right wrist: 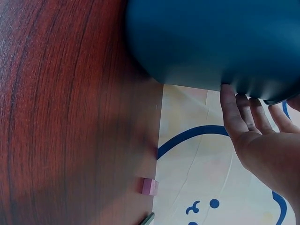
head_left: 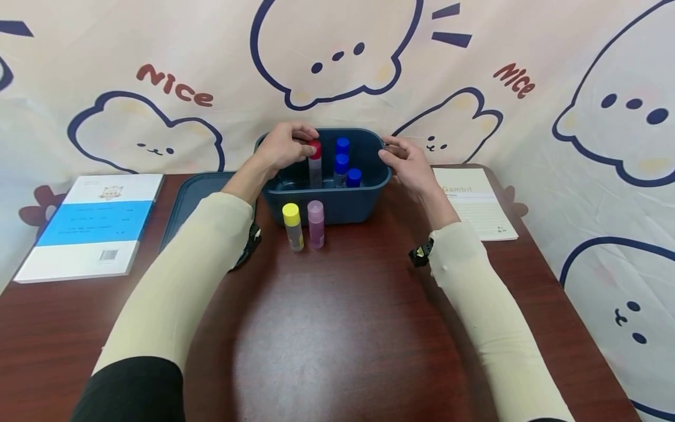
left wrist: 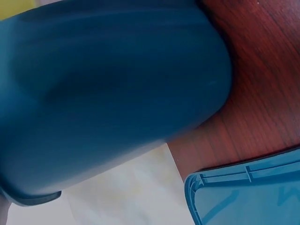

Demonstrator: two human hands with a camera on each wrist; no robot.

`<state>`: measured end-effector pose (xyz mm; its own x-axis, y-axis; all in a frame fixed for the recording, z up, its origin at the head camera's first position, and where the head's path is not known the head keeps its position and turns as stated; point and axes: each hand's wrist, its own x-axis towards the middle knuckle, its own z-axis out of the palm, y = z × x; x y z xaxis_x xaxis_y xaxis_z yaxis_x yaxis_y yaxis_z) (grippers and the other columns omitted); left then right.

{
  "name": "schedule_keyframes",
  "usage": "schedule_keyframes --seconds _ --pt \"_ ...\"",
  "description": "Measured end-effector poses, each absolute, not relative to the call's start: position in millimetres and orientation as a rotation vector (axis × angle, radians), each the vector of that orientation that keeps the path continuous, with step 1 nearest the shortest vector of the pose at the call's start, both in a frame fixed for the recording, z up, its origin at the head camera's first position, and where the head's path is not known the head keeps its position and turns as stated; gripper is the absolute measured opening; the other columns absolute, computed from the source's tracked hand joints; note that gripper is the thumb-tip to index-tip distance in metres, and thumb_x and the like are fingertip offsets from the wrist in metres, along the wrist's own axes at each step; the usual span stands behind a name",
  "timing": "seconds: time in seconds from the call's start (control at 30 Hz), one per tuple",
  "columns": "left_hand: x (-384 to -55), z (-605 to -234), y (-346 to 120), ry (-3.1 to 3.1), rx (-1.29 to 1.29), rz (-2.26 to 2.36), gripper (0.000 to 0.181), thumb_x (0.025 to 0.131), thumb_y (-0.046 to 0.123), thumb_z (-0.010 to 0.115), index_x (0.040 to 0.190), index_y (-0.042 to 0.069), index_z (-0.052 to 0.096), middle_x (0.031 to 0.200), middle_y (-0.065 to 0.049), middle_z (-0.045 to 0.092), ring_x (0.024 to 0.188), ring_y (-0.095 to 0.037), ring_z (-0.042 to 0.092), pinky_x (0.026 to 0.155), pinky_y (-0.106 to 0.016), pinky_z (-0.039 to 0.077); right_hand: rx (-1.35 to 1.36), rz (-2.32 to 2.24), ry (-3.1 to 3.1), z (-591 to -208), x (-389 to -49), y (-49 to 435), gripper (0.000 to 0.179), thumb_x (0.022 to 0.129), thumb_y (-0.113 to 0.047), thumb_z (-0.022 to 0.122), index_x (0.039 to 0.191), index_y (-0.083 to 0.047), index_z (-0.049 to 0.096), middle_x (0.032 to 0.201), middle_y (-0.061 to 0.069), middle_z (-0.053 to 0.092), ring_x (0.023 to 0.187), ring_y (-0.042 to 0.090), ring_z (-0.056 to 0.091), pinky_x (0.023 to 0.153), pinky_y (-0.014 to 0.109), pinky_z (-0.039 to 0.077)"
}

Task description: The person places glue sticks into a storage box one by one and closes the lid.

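Note:
A dark blue plastic bin [head_left: 327, 205] stands against the patterned backdrop. My left hand [head_left: 282, 149] reaches over its left end and pinches the red cap of a clear tube [head_left: 315, 173], which looks like a glue stick, upright at the bin's opening. Several blue-capped tubes [head_left: 341, 164] stand inside. At the bin's right end, my right hand [head_left: 411, 164] holds the rim, thumb over the edge and fingers [right wrist: 233, 112] against the outer wall. In front of the bin stand a yellow-capped tube [head_left: 293, 228] and a purple tube [head_left: 316, 225]. The left wrist view hides the left hand's grip behind the bin.
A blue tray-like lid [head_left: 181, 202] lies on the table left of the bin, partly under the left forearm. Farther left is a white and blue book [head_left: 95, 225]. A pale notebook [head_left: 474, 205] lies to the right. The fabric backdrop [head_left: 337, 117] rises behind the table.

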<state>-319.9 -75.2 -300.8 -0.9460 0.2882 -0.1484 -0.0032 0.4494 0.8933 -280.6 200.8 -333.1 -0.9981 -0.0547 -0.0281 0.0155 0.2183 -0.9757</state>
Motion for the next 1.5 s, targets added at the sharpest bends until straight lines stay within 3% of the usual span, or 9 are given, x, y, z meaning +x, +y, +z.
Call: schedule_keyframes --seconds 0.8,1.1,1.33,1.5 --pt "-296.4 -285.0 -96.8 2.399 0.345 1.508 0.037 0.102 0.012 0.062 0.137 0.003 0.056 0.137 -0.013 0.055 0.12 -0.028 0.056 0.102 -0.04 0.05 -0.058 -1.924 2.423 -335.7 -277.7 201.3 0.046 0.104 -0.02 0.059 0.149 -0.011 0.05 0.144 0.016 0.053 0.123 0.034 0.057 0.102 0.049 0.05" --pt "-276.7 -277.4 -107.4 2.382 0.458 1.555 0.035 0.101 0.013 0.064 0.133 0.001 0.058 0.136 -0.018 0.054 0.116 -0.028 0.057 0.099 -0.039 0.052 -0.008 -1.956 2.368 -336.2 -280.7 202.1 0.046 0.104 -0.024 0.06 0.148 -0.017 0.052 0.147 0.013 0.051 0.122 0.033 0.058 0.102 0.049 0.049" --pt "-263.7 -274.4 -116.6 2.396 0.493 1.561 0.033 0.101 0.018 0.065 0.131 0.005 0.06 0.132 -0.011 0.057 0.115 -0.027 0.058 0.097 -0.037 0.053 0.054 -1.974 2.314 -335.9 -281.0 200.1 0.045 0.104 -0.025 0.058 0.149 -0.022 0.051 0.151 0.01 0.046 0.125 0.033 0.055 0.103 0.051 0.048" --pt "-255.6 -273.4 -121.4 2.4 0.509 1.538 0.033 0.099 0.019 0.067 0.129 0.005 0.062 0.13 -0.013 0.059 0.111 -0.028 0.06 0.095 -0.034 0.055 0.079 -1.962 2.32 -335.9 -281.7 199.8 0.045 0.105 -0.027 0.058 0.149 -0.024 0.051 0.152 0.008 0.045 0.124 0.031 0.054 0.101 0.049 0.049"
